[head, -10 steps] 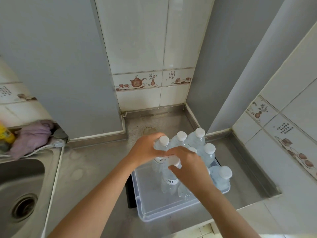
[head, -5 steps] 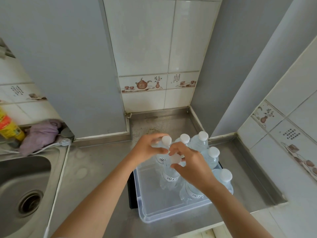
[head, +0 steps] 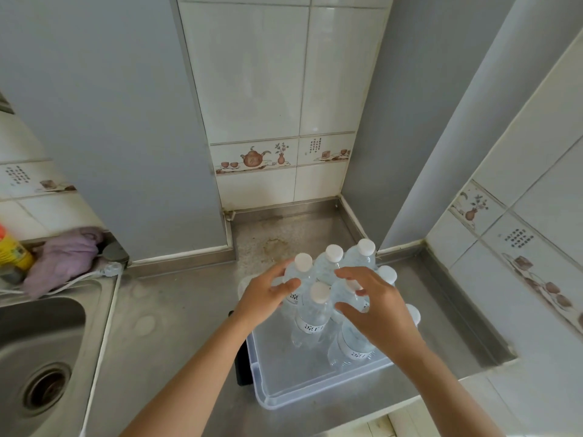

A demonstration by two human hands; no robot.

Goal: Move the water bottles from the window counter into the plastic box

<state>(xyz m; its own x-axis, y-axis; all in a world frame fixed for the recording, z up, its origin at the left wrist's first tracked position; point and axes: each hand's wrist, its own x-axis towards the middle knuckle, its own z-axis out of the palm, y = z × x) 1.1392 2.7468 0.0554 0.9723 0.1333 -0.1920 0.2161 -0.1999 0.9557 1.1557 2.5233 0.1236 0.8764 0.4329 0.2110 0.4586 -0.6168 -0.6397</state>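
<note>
A clear plastic box (head: 284,402) sits on the steel counter (head: 176,310) in front of me. Several clear water bottles with white caps stand upright, packed into its far right part. My left hand (head: 268,296) wraps around the shoulder of the back-left bottle (head: 303,263). My right hand (head: 378,310) hovers over the cluster with fingers spread, holding nothing. A bottle (head: 315,313) stands free between my two hands. My right hand hides parts of the bottles on the right.
A steel sink (head: 38,357) lies at the left, with a purple cloth (head: 63,260), a yellow container (head: 12,250) and a white cable behind it. A dark flat object (head: 241,367) lies against the box's left side. Tiled walls and grey columns close in behind and to the right.
My right hand has let go of the front-middle bottle, which now stands in the box, and has opened. My left hand stays on the back-left bottle.
</note>
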